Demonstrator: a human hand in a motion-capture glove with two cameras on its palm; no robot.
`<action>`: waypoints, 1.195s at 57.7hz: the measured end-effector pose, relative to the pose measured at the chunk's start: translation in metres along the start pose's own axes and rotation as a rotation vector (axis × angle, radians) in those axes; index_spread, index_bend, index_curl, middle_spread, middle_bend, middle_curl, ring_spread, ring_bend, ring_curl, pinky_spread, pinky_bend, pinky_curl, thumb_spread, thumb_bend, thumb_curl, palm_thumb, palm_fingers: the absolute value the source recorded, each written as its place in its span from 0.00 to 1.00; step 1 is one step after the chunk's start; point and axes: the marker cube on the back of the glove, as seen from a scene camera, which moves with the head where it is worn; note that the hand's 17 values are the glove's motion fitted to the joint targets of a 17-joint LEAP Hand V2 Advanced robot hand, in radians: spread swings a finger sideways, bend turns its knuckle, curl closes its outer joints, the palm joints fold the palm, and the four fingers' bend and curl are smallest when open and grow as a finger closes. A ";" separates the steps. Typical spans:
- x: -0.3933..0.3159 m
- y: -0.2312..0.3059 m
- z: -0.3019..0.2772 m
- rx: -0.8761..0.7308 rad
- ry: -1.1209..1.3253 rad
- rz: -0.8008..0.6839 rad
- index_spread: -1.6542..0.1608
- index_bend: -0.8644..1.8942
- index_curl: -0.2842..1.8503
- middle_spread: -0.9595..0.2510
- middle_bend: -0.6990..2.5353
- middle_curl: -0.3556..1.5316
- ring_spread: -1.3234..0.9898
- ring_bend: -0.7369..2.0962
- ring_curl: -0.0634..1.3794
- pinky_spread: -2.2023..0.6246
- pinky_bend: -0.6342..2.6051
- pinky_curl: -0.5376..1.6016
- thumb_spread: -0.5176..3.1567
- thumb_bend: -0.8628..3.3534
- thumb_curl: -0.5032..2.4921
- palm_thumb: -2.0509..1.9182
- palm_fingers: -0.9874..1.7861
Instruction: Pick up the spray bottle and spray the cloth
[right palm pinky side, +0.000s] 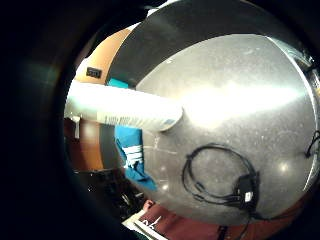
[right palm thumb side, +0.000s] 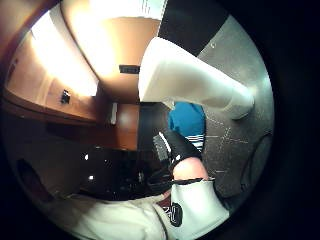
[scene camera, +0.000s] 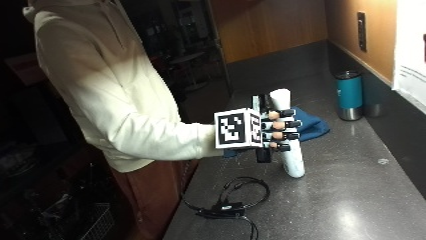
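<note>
**Gloved hand on the bottle, cloth waiting just behind**

Outside view first: centre of the frame, the right hand in its black glove is wrapped round the tall white plastic spray bottle, fingers curled across its middle. The bottle's base looks to be touching the dark speckled bench, though I can't tell if it has lifted clear. Right behind it lies the crumpled blue cloth. Upper right, a teal metal tumbler stands well apart; lower centre, a black looped cable lies on the bench.

Over to the little-finger palm view: the bottle reaches in from the left of the frame, its end against the grey bench, with the blue cloth below it and the cable lower right.

Thumb-side palm view: the white bottle runs from upper centre down to the right, the cloth beside it at centre.

My read: stiff, smooth plastic, probably light, possibly slippery. The mid-body hold steadies it, but spraying likely calls for a grip nearer the head; no trigger is visible here.
</note>
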 end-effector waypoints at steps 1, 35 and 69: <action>0.001 -0.001 0.001 0.003 0.000 0.001 0.69 0.36 0.22 0.76 0.28 0.36 0.59 0.40 0.24 0.87 0.35 0.42 0.40 0.20 0.28 0.67 0.36; 0.004 -0.018 0.061 0.068 -0.156 0.101 0.71 0.36 0.22 0.73 0.29 0.37 0.58 0.42 0.25 0.86 0.36 0.42 0.39 0.20 0.30 0.71 0.39; -0.035 -0.041 0.101 -0.030 -0.137 0.048 0.77 0.41 0.31 0.66 0.34 0.42 0.49 0.42 0.29 0.77 0.25 0.38 0.29 0.20 0.36 0.79 0.75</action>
